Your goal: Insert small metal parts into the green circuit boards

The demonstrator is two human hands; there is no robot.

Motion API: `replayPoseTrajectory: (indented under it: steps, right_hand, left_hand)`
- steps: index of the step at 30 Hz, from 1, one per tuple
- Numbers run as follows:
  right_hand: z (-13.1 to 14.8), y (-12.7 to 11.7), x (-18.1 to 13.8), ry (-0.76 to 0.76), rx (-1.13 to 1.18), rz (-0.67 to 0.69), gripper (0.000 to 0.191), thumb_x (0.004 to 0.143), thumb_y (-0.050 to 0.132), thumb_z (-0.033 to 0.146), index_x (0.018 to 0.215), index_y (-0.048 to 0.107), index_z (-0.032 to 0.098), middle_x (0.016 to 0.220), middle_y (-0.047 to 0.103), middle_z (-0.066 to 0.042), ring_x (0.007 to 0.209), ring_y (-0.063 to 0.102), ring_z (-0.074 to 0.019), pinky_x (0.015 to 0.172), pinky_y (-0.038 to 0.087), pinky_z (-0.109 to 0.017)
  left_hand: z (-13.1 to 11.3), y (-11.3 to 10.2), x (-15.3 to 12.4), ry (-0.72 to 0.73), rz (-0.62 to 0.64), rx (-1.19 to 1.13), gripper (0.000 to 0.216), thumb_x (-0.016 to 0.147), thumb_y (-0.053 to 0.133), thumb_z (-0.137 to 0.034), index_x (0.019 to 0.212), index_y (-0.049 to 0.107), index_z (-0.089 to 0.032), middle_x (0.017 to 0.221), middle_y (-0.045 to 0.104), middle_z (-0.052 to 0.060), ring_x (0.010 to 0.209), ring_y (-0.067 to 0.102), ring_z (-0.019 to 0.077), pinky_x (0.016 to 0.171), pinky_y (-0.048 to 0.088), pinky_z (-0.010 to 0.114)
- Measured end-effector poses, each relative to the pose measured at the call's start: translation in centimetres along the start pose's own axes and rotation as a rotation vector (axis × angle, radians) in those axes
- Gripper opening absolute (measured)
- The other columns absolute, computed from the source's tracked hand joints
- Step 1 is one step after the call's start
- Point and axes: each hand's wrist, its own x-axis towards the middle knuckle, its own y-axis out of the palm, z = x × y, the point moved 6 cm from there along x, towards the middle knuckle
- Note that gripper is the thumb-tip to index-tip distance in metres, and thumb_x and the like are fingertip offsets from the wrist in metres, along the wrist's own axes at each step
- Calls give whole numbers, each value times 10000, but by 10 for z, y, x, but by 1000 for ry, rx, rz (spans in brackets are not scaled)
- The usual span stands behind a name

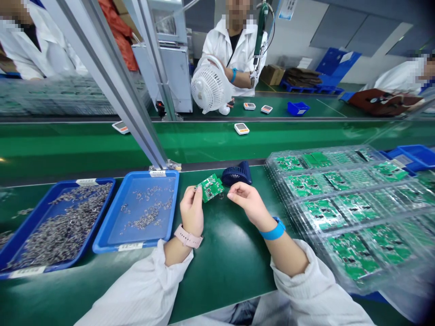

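A green circuit board (211,187) is pinched between the thumb and fingers of my left hand (192,209), held up over the bench. Just right of the board is my right hand (249,203), its thumb and fingertips drawn together. Whether anything sits in that pinch is too small to tell. A tiny metal piece (221,196) shows at the board's lower right corner, by the right fingertips. Left of my hands lies a blue tray (118,226) with a scatter of small metal parts (147,217).
Farther left, another blue tray (8,258) holds a heap of small metal parts. A dark blue mini fan (237,174) stands behind my hands. Stacked clear plastic trays (295,219) of circuit boards lie at right. A metal post (136,122) rises left; co-workers sit across the line.
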Motion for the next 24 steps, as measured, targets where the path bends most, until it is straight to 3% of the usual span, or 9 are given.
replayPoseTrajectory:
  steps: [5, 8, 10, 14, 20, 24]
  right_hand:
    - [-7, 3, -1, 75, 135, -13, 256, 717, 777, 385, 755, 611, 194, 706, 674, -13, 644, 593, -139, 607, 480, -275]
    - [-9, 4, -2, 99, 197, -33, 273, 700, 791, 390, 764, 618, 189, 747, 703, -31, 673, 621, -145, 643, 506, -286]
    - [-8, 1, -1, 92, 222, -71, 275, 689, 795, 389, 760, 617, 191, 735, 699, -24, 666, 619, -144, 646, 509, -287]
    - [-5, -3, -1, 83, 237, -104, 239, 697, 775, 367, 735, 611, 197, 711, 678, -10, 649, 594, -138, 647, 498, -283]
    - [-2, 0, -2, 67, 189, -56, 153, 682, 760, 282, 713, 645, 186, 697, 628, 7, 657, 547, -126, 638, 455, -263]
    - [-1, -1, -2, 48, 139, -85, 153, 684, 749, 292, 706, 641, 187, 704, 626, 3, 658, 541, -132, 640, 448, -273]
  left_hand:
    - [3, 3, -2, -32, 25, 6, 290, 903, 561, -429, 761, 594, -178, 679, 498, -21, 642, 454, 116, 615, 401, 232]
    - [10, 10, -4, -63, 124, -61, 249, 866, 608, -423, 842, 623, -176, 748, 583, 3, 664, 529, 129, 608, 442, 238]
    - [14, 18, -6, -82, 229, -117, 215, 841, 637, -383, 898, 621, -177, 820, 627, 21, 721, 584, 145, 650, 480, 250]
    - [13, 29, -14, -72, 402, -157, 279, 804, 636, -262, 1066, 588, -177, 1040, 667, 74, 974, 633, 208, 873, 507, 339]
    - [7, 32, -22, 1, 484, 1, 331, 775, 581, -165, 1095, 507, -196, 969, 634, 35, 888, 627, 185, 841, 503, 341]
    - [5, 33, -27, 72, 526, 79, 362, 836, 536, -169, 1192, 485, -205, 1109, 615, 66, 1014, 612, 201, 914, 479, 359]
